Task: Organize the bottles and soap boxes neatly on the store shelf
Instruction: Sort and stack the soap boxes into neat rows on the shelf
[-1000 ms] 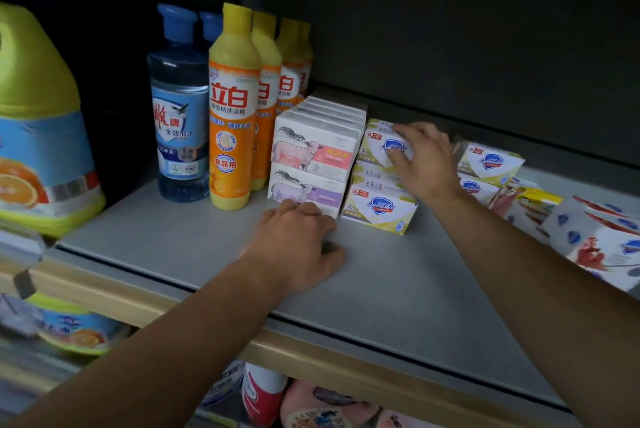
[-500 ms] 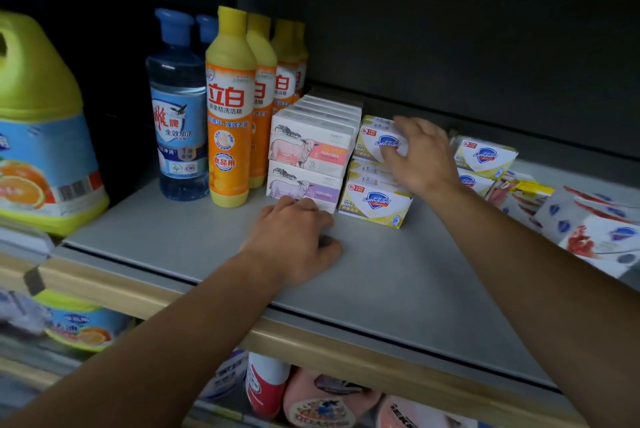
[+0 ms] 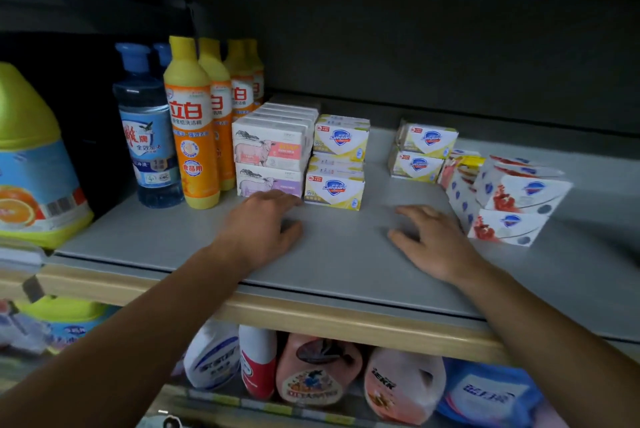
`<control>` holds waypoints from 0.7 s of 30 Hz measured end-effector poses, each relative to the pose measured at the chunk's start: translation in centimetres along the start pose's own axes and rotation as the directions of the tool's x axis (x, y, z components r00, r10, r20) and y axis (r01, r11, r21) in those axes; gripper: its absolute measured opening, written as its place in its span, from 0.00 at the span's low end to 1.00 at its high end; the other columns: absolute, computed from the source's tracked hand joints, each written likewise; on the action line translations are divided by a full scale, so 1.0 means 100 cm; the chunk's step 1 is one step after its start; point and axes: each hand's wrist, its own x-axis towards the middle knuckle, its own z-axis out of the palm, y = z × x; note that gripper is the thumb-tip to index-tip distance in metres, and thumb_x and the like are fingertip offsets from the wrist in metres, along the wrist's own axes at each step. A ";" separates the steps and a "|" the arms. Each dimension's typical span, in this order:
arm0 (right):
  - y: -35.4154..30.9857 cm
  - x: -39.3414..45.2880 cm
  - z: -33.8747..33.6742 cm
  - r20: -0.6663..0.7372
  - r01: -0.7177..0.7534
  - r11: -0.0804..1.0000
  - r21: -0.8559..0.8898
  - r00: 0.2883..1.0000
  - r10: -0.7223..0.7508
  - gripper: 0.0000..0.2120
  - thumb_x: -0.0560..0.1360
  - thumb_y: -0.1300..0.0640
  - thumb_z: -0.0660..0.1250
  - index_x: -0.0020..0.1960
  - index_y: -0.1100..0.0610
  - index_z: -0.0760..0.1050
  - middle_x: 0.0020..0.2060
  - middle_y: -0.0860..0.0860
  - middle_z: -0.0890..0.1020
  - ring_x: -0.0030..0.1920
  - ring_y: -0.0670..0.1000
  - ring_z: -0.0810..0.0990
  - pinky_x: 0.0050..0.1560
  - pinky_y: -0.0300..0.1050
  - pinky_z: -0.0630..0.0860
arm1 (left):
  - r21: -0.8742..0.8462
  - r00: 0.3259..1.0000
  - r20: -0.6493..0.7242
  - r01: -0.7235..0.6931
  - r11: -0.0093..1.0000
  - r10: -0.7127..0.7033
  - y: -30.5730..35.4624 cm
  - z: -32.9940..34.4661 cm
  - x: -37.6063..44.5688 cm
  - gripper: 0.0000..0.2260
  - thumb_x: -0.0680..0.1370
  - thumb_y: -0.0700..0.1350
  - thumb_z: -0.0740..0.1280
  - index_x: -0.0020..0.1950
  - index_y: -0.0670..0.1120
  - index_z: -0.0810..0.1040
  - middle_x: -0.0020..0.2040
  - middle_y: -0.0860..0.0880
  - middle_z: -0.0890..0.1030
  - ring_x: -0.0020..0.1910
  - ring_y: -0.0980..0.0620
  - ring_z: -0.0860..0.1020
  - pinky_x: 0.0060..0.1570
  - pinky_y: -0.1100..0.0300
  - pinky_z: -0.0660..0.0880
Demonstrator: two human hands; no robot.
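On the shelf (image 3: 339,265) our right hand (image 3: 433,240) has let go of the yellow soap boxes (image 3: 337,164), now empty and spread flat, so that stack looks squared.

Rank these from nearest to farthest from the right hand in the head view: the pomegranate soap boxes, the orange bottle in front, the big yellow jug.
From the right hand:
1. Pomegranate soap boxes, just to its right.
2. Orange bottle, far to its left, past the left hand.
3. Yellow jug, at the far left edge.
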 end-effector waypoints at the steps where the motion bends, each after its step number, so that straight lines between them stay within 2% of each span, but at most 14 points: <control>1: 0.001 -0.002 0.002 0.027 -0.001 1.000 -0.014 1.000 0.002 0.25 0.77 0.41 0.61 0.71 0.51 0.70 0.70 0.49 0.72 0.71 0.52 0.68 0.71 0.43 0.62 | -0.028 1.000 -0.020 -0.013 1.000 0.012 0.002 -0.001 0.000 0.18 0.76 0.50 0.68 0.66 0.49 0.77 0.63 0.48 0.79 0.60 0.44 0.77 0.56 0.52 0.76; 4: 0.001 -0.003 0.005 0.044 -0.008 0.999 -0.031 0.999 0.009 0.25 0.78 0.40 0.58 0.71 0.50 0.69 0.70 0.48 0.70 0.71 0.52 0.67 0.70 0.45 0.64 | -0.117 0.995 -0.093 -0.058 0.991 0.047 0.014 -0.005 0.004 0.17 0.75 0.46 0.70 0.63 0.48 0.79 0.58 0.47 0.82 0.52 0.47 0.80 0.52 0.55 0.77; 7: 0.002 -0.003 0.005 0.042 0.006 0.999 -0.035 0.999 -0.004 0.26 0.78 0.39 0.57 0.72 0.49 0.68 0.70 0.48 0.70 0.71 0.53 0.67 0.69 0.45 0.64 | -0.178 0.987 -0.133 -0.111 0.978 0.088 0.037 -0.012 0.022 0.16 0.76 0.47 0.70 0.63 0.48 0.79 0.56 0.50 0.82 0.47 0.52 0.81 0.50 0.56 0.78; 13: 0.003 -0.002 0.005 0.061 0.000 0.999 -0.037 0.998 0.002 0.26 0.78 0.39 0.55 0.72 0.50 0.68 0.69 0.50 0.70 0.70 0.54 0.66 0.70 0.46 0.62 | -0.252 0.982 -0.137 -0.163 0.954 0.131 0.094 -0.010 0.089 0.14 0.76 0.48 0.70 0.61 0.49 0.80 0.50 0.54 0.82 0.43 0.53 0.82 0.51 0.57 0.78; 16: 0.003 -0.002 0.005 0.052 -0.009 1.000 0.000 0.999 0.009 0.26 0.77 0.40 0.55 0.72 0.49 0.67 0.69 0.49 0.70 0.70 0.54 0.65 0.71 0.47 0.61 | -0.227 0.977 -0.139 -0.192 0.955 0.164 0.118 0.003 0.128 0.14 0.76 0.49 0.70 0.61 0.49 0.79 0.51 0.52 0.82 0.45 0.51 0.82 0.54 0.58 0.75; 21: 0.001 -0.003 0.007 0.027 -0.002 1.000 0.010 1.000 0.002 0.25 0.76 0.42 0.55 0.70 0.50 0.69 0.67 0.50 0.70 0.69 0.55 0.65 0.70 0.48 0.60 | -0.127 0.985 -0.060 -0.169 0.977 0.162 0.148 0.035 0.194 0.20 0.75 0.52 0.69 0.66 0.50 0.76 0.61 0.48 0.79 0.59 0.46 0.78 0.62 0.55 0.72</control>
